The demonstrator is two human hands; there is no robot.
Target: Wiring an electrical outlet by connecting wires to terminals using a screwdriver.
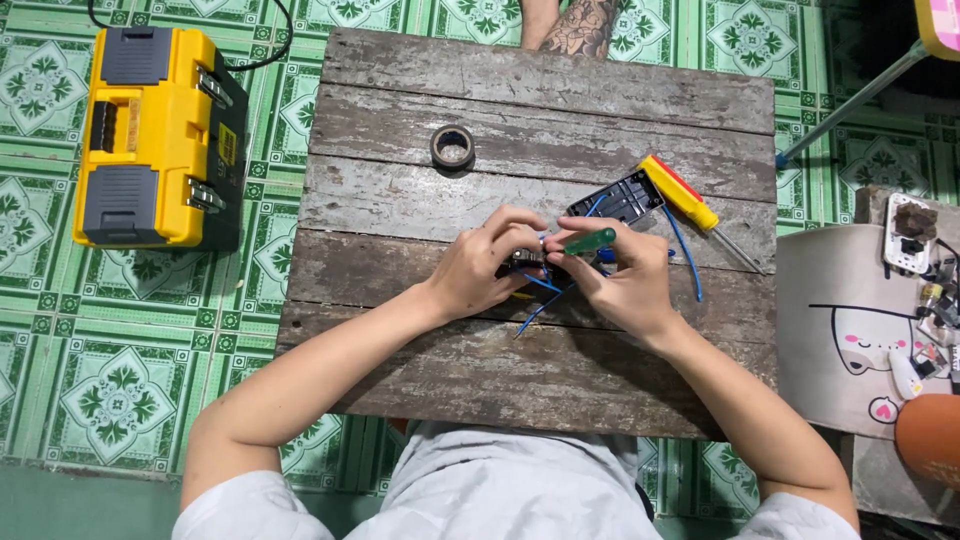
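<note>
My left hand [485, 265] clenches a small dark electrical part with blue wires [528, 268] mid-tabletop, and my right hand [622, 275] grasps a green-handled screwdriver [590, 240] against it. The weathered grey plank tabletop [420, 190] lies bare toward its left edge, where a yellow plastic toolbox with a small yellow side label [150, 135] sits on the floor.

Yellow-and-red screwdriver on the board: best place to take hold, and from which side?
Take the yellow-and-red screwdriver by its thick handle, coming from above and the far right. It lies flat and diagonal on the wooden board, its thin shaft pointing right. The handle's left end sits against the black part, so that side looks crowded.
</note>
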